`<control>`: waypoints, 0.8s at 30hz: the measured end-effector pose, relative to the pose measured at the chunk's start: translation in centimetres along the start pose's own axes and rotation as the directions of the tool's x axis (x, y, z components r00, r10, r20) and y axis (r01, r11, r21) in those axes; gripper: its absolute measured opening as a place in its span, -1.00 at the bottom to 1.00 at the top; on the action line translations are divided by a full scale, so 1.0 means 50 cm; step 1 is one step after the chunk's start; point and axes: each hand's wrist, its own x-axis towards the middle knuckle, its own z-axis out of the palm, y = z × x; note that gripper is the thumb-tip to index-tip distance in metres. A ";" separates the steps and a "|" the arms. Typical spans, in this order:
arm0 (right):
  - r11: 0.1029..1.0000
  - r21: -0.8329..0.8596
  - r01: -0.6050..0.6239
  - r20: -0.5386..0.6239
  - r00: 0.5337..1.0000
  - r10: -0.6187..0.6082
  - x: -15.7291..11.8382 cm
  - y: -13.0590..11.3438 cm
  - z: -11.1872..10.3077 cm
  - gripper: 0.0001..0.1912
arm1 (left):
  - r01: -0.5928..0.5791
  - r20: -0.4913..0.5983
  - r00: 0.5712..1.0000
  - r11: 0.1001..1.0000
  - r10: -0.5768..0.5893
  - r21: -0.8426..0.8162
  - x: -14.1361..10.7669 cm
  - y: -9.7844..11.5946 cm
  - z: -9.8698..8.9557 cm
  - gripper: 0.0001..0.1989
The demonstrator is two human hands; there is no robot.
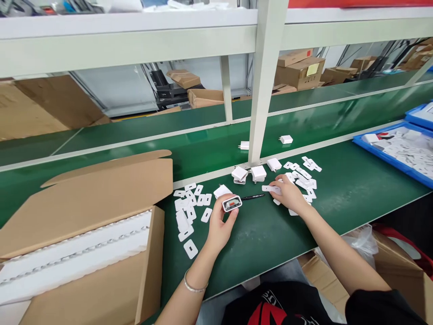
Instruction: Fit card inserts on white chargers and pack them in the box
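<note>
My left hand [220, 222] holds an open-ended white charger housing [232, 204], its inner parts showing at the open end. The fingers of my right hand [287, 193] are closed on a small white plate [270, 188] at the edge of a pile of similar plates [306, 180]. A second scatter of white plates with slots [190, 248] lies to the left of my left hand. Between the hands is a black pen [253, 197]. White chargers [259, 173] stand behind it near the post, and one more [222, 191] lies just behind my left hand.
An open cardboard box [154, 262] with white inserts takes up the left. At the right stands a blue tray [392, 158] full of white pieces. A pale post [262, 85] rises behind the chargers, below a shelf [135, 43]. Two chargers [286, 139] lie on the green conveyor beyond.
</note>
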 end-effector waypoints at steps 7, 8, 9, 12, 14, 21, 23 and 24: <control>0.984 0.130 0.123 -0.233 0.968 -0.090 -0.003 -0.007 0.001 -0.70 | -0.112 -0.010 0.994 0.991 0.113 0.075 0.002 0.013 -0.009 -0.72; 0.972 0.196 0.129 -0.267 0.961 -0.073 -0.004 -0.013 -0.005 -0.70 | -0.123 -0.011 0.992 0.988 0.124 0.092 0.002 0.013 -0.009 -0.73; 0.955 0.263 0.134 -0.290 0.955 -0.054 -0.005 -0.020 -0.011 -0.70 | -0.130 -0.012 0.991 0.985 0.132 0.113 0.002 0.014 -0.008 -0.73; 0.897 0.418 0.145 -0.304 0.953 -0.012 -0.006 -0.048 -0.030 -0.72 | -0.152 -0.009 0.988 0.972 0.156 0.181 0.001 0.014 -0.005 -0.74; 0.879 0.447 0.168 -0.304 0.952 -0.027 -0.007 -0.065 -0.040 -0.73 | -0.168 0.002 0.985 0.961 0.172 0.221 0.001 0.015 -0.003 -0.75; 0.957 0.005 0.290 0.035 0.956 -0.290 -0.015 -0.099 -0.029 -0.81 | -0.124 -0.010 0.991 0.955 0.132 0.270 0.003 0.022 -0.004 -0.76; 0.955 -0.019 0.296 0.061 0.954 -0.294 -0.010 -0.112 -0.017 -0.77 | -0.109 -0.023 0.992 0.953 0.120 0.283 0.004 0.023 -0.004 -0.77; 0.950 -0.005 0.311 0.051 0.949 -0.311 -0.005 -0.121 -0.011 -0.75 | -0.105 -0.028 0.993 0.952 0.118 0.286 0.005 0.022 -0.004 -0.78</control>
